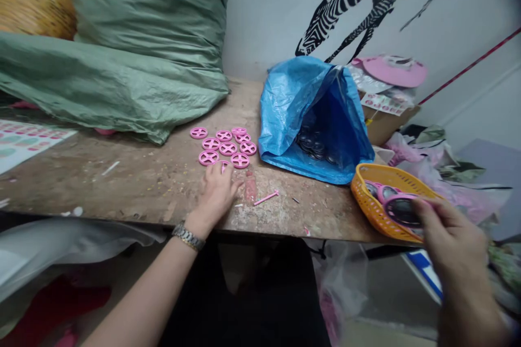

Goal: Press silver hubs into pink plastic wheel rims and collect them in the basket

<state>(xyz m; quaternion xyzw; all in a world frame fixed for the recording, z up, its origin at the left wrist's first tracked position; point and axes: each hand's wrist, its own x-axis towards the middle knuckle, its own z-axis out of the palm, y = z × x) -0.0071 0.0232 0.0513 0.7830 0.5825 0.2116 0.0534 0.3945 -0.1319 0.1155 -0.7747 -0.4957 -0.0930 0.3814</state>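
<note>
My left hand (216,191) rests low over the bench with the thumb spread away from the fingers. Its fingertips touch or partly cover one pink spoked wheel ring (224,165) at the near side of a loose group of several pink wheel rings (228,148). Over the basket's right side, my right hand (456,233) pinches a pink-rimmed wheel with a dark centre (402,209) by its edge. More such wheels (386,193) lie in the yellow plastic basket (368,217). Beside my left thumb stands a reddish peg-like piece (250,187), and a thin pink rod (266,198) lies to its right.
An opened blue bag (280,119) holding dark round discs (313,145) stands at the centre right. Green sacking (142,81) covers the back left. A sticker sheet (28,143) lies far left. A small metal pin (296,200) lies near the front edge.
</note>
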